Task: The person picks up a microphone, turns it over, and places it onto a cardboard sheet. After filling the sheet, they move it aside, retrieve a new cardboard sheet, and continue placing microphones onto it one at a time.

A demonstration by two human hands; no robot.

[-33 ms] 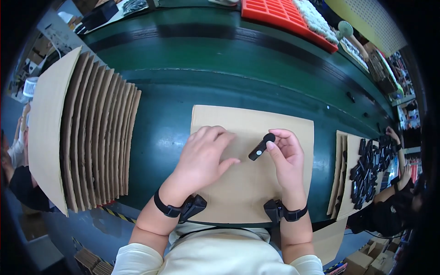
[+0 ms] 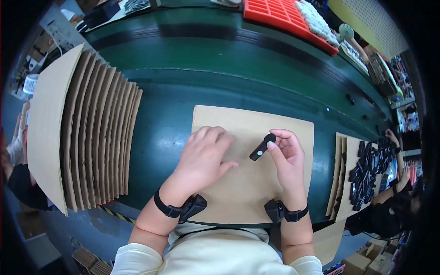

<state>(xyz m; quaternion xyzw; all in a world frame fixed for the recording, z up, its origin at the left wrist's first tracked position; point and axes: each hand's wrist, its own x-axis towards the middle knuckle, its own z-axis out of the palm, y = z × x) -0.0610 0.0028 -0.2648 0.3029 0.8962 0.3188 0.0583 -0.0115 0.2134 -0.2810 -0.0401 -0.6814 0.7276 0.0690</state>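
A flat brown cardboard sheet [image 2: 250,121] lies on the green work surface [image 2: 197,59] in front of me. My left hand [image 2: 204,156] rests palm down on the sheet with fingers spread, holding nothing. My right hand [image 2: 288,153] pinches a small black oblong part [image 2: 262,146] between thumb and fingertips, tilted just above the sheet's right half. Both wrists wear black straps with a small device.
A fanned stack of cardboard sheets [image 2: 87,137] stands at the left. At the right, more sheets [image 2: 341,174] carry a heap of black parts [image 2: 366,174], with another person's hands [image 2: 398,156] beside them. A red tray [image 2: 284,13] with white pieces sits at the far edge.
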